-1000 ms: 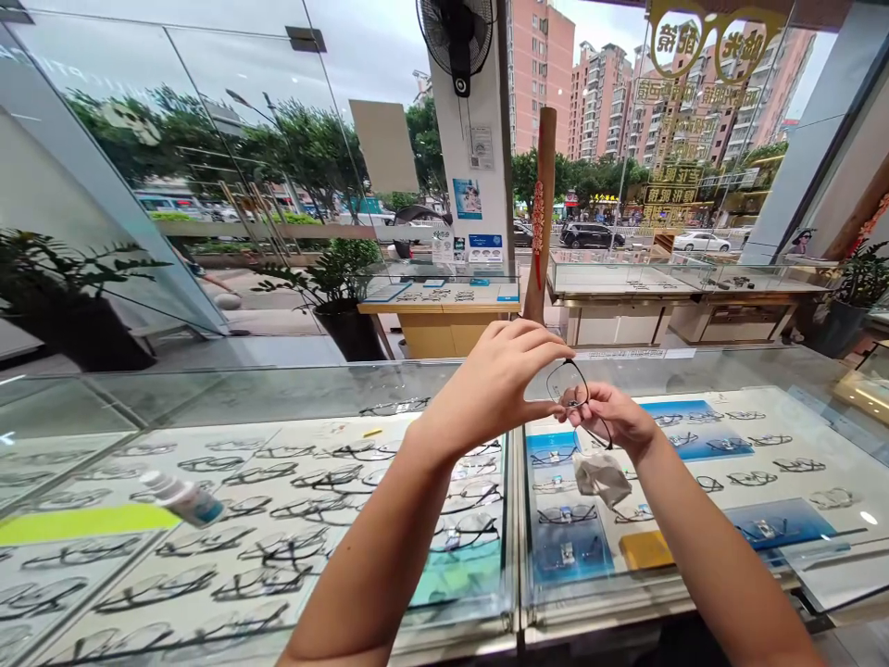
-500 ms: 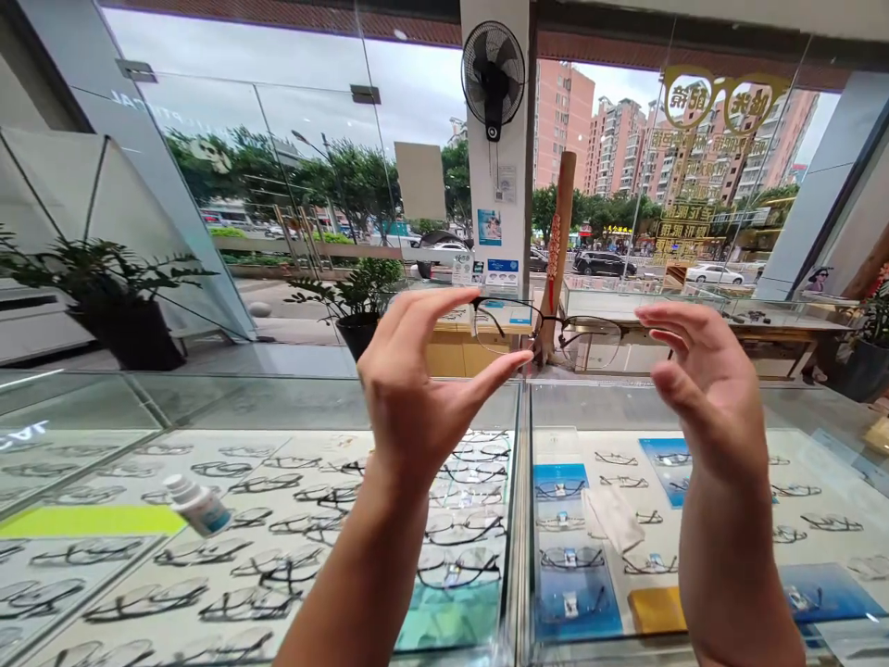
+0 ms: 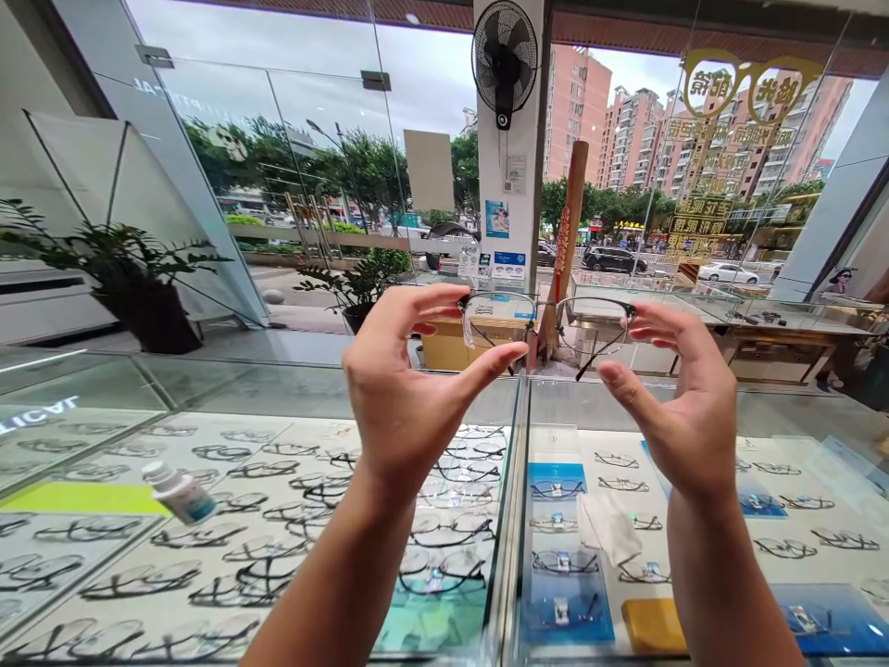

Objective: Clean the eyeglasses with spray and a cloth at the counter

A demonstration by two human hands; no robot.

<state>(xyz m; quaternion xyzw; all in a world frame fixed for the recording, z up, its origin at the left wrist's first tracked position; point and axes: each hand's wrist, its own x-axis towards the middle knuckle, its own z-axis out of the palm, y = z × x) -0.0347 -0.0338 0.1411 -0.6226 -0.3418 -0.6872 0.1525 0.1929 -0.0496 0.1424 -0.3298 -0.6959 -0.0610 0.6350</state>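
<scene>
A pair of thin dark-framed glasses [image 3: 548, 324] with clear lenses is held up in the air in front of me, lenses facing outward. My left hand [image 3: 409, 389] pinches the left end of the frame between fingers and thumb. My right hand [image 3: 677, 394] pinches the right end the same way. Both hands hover above the glass display counter [image 3: 278, 389], which is filled with rows of eyeglass frames.
A small white bottle [image 3: 179, 493] lies on the counter glass at the left. A grey cleaning cloth [image 3: 608, 524] lies on the right section. A yellow-green strip [image 3: 76, 498] lies at far left. Beyond stand potted plants [image 3: 121, 269], more display cases and a wall fan [image 3: 505, 57].
The glasses went from being handled low over the counter, with the cloth under my right hand, to being held up level between both hands. The cloth now lies on the glass.
</scene>
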